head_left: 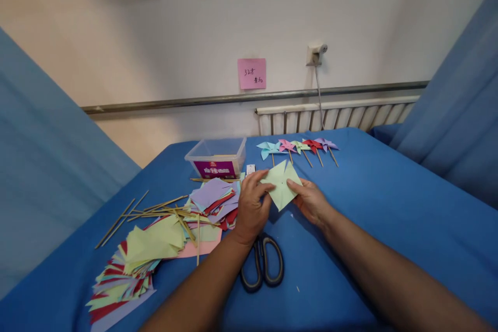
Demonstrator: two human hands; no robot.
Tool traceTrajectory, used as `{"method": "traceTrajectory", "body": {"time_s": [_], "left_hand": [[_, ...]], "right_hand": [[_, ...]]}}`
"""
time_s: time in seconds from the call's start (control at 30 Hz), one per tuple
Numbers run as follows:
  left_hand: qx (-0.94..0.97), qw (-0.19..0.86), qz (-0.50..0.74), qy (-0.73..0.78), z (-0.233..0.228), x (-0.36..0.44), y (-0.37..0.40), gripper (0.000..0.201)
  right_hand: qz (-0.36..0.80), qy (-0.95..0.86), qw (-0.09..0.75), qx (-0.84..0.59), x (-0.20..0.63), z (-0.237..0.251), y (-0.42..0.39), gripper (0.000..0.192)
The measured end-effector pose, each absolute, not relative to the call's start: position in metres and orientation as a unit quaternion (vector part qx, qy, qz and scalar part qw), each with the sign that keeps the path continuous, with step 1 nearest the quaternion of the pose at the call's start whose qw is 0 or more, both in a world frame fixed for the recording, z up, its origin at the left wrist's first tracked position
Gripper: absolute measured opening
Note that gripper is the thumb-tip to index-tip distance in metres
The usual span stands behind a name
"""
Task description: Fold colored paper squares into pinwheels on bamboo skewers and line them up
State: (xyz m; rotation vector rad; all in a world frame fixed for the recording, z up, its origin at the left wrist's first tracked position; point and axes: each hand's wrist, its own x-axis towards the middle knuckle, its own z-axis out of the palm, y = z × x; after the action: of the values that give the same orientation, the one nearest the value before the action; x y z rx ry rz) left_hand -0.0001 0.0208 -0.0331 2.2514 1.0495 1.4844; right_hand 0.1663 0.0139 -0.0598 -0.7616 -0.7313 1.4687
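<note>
A light green paper square (281, 194) with slits at its corners and a small dark dot in its middle is held up over the table. My left hand (253, 199) pinches its left side between thumb and fingers. On the right side, my right hand (309, 199) grips it with the thumb on top and the fingers behind. Below my left hand lies a pair of scissors (280, 264) with black handles, its blades hidden by my hand and forearm. Cut coloured paper sheets (212, 194) are piled just left of my left hand.
Finished paper pinwheels (287, 145) on sticks lie in a row at the back. A clear plastic box (216, 150) stands behind the paper. Thin wooden sticks (165, 203) and a fanned paper stack (124, 280) lie at left on the blue cloth (389, 207). A small white box (250, 169) sits behind my left hand.
</note>
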Motion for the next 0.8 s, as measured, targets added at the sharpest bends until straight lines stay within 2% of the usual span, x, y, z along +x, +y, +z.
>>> {"method": "traceTrajectory", "body": {"time_s": [0.13, 0.23, 0.3, 0.6, 0.8], "left_hand": [[0.574, 0.379, 0.602, 0.406, -0.041, 0.005, 0.025, 0.043], [0.46, 0.56, 0.582, 0.369, -0.043, 0.008, 0.024, 0.038], [0.444, 0.617, 0.549, 0.348, -0.044, 0.011, 0.021, 0.039], [0.422, 0.611, 0.531, 0.409, -0.049, 0.011, 0.024, 0.044], [0.425, 0.573, 0.532, 0.456, -0.051, 0.005, 0.028, 0.035]], "right_hand": [[0.61, -0.288, 0.654, -0.343, 0.163, -0.063, 0.018, 0.041], [0.594, -0.271, 0.673, -0.348, 0.157, -0.061, 0.016, 0.041], [0.587, -0.263, 0.678, -0.355, 0.152, -0.061, 0.014, 0.041], [0.586, -0.271, 0.661, -0.382, 0.149, -0.066, 0.01, 0.035], [0.552, -0.306, 0.665, -0.399, 0.153, -0.066, 0.01, 0.032]]}}
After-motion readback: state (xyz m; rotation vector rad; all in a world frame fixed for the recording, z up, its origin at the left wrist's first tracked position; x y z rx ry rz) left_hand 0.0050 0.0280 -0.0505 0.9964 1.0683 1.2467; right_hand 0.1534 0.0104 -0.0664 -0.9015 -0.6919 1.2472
